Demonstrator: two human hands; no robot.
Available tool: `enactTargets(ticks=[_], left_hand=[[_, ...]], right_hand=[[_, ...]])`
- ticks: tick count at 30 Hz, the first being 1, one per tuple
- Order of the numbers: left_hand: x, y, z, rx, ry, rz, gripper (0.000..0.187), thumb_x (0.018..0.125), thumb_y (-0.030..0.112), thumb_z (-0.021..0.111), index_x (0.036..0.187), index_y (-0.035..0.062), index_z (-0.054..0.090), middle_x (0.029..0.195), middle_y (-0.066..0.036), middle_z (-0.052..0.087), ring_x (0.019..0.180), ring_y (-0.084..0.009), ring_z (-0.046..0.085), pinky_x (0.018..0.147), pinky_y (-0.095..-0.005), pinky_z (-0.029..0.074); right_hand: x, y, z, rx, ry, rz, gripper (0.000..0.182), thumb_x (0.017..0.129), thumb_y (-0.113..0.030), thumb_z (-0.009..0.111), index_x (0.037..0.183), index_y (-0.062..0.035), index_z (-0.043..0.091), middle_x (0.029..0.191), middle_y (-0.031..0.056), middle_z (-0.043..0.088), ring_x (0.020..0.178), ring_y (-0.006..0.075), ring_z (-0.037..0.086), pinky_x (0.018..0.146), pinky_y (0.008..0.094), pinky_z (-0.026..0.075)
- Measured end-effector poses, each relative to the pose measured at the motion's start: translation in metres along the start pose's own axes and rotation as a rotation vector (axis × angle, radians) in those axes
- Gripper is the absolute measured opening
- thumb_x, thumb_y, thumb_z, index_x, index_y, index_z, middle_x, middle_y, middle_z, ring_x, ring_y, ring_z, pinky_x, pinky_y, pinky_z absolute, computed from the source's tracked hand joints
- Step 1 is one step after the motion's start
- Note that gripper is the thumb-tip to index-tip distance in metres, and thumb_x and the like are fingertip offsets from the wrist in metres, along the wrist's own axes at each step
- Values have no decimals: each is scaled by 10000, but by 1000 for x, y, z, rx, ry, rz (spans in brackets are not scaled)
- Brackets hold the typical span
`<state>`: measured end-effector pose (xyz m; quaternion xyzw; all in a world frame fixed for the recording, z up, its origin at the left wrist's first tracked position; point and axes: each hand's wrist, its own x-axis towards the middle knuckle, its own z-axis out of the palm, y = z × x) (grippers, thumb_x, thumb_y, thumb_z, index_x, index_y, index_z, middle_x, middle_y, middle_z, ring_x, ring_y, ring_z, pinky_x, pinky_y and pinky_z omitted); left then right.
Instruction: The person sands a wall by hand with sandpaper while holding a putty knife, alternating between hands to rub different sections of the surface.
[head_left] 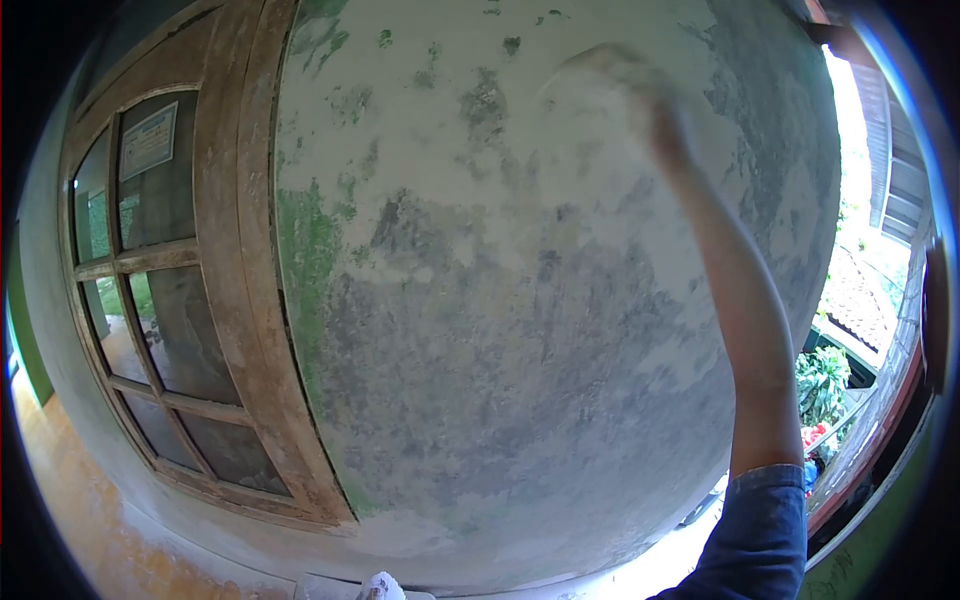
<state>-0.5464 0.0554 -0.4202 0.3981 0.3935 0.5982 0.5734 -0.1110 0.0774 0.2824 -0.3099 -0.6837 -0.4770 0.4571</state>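
Note:
My right hand (620, 75) is raised high against the upper part of the wall (520, 330), its fingers smeared by motion. A faint pale curved edge shows beside the fingers; I cannot tell whether it belongs to a tool in the hand. Patches of white, grey and old green cover the wall's surface. At the bottom edge of the view, a pale flat board (320, 587) is partly cut off. A white-smeared lump (382, 587) with a small skin-toned patch overlaps it, where the left hand's fingers do not show clearly.
On the left, a bare wooden frame (240, 200) holds several glass panes, one with a paper notice (148, 142). Below it lies a yellowish floor (90, 510). Bright daylight, green plants (822, 385) and a corrugated roof (900, 165) show past the wall's right edge.

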Motion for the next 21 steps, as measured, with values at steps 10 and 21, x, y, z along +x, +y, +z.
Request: enactTargets(ticks=[10,21], left_hand=[[-24,-3,-19,-5,47,-19,310,904,166,578,1130,-47,597,1058,-114,634,958,-187,593,840,-308,484],[-29,-23,-63,17,57,-53,310,905,176,581,1116,-51,598,1047,-110,626,954,-183,584,829,-309,482]], right_hand=[[-45,-63,44,-649,50,-197,240,856,-225,597,1087,-189,648,1319,48,507,1231,228,448,1034,410,342],[-46,-121,64,-655,-144,-72,308,850,-279,615,1156,-261,599,1264,-13,515,1271,160,384,1053,387,344]])
